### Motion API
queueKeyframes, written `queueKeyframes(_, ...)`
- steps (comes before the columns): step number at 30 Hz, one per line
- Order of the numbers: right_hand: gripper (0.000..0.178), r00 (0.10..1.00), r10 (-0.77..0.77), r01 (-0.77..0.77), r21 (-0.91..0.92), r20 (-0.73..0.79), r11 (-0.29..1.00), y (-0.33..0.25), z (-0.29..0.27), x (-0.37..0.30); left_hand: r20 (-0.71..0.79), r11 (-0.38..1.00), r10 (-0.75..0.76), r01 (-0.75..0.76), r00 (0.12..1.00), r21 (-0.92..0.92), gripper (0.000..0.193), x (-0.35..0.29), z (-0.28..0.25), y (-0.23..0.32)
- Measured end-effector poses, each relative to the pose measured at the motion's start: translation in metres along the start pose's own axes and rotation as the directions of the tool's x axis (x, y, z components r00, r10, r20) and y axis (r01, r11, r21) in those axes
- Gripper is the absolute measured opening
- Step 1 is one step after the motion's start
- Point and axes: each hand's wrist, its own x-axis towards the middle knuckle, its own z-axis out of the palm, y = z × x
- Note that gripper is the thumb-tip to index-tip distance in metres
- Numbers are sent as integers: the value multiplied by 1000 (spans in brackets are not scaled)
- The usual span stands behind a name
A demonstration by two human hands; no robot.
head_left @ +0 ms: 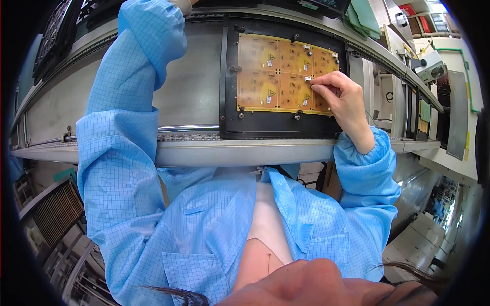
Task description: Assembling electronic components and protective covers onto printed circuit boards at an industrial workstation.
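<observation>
Your right hand [346, 97] is closed in a pinch, thumb and forefinger gripping a small white part [308, 79] at the surface of the amber circuit board panel [258, 76], near the border between its lower middle and lower right sections. Your left hand [193, 2] is mostly cut off by the upper edge, so you cannot tell whether it is open or gripping anything. The panel, two rows of three sections, lies flat inside a black carrier frame [229, 122], with your right hand covering part of its lower right section. Another white part [307, 47] sits in the upper row. The frame spans the track, with a bare metal plate [191, 102] to its left and a silver rail [245, 153] between it and your body. Beyond its upper right corner lie green sheets [363, 19].
</observation>
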Motion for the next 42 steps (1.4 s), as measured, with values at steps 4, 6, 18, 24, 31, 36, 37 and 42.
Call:
queueKeyframes(4,11,1000,30,-30,27,2,999,2,0,0,-43,987,-111,105,993,-122,14,-1,-16,20)
queueKeyframes(6,11,1000,30,-29,33,-6,999,1,1,0,-76,986,-112,101,991,-133,15,-3,-20,27)
queueKeyframes(18,8,989,48,-36,85,-143,996,-7,16,-6,-117,922,-245,194,962,-335,14,-20,-51,53)
queueKeyframes(24,11,983,54,-45,56,-174,997,-1,12,-7,-5,791,-343,286,939,-541,12,-28,-51,63)
queueKeyframes(31,15,934,-159,163,-15,-320,986,-8,-30,51,278,536,-317,413,907,-736,14,-59,-57,66)
queueKeyframes(36,14,801,-524,396,-400,-290,827,-2,-30,152,261,578,-241,354,935,-735,16,-78,-30,74)
queueKeyframes(37,15,818,-524,374,-472,-238,798,-2,-26,167,275,617,-248,370,929,-695,14,-83,-28,77)
queueKeyframes(42,20,526,-809,729,-350,-261,588,36,-11,229,291,653,-260,390,921,-650,13,-86,-25,92)
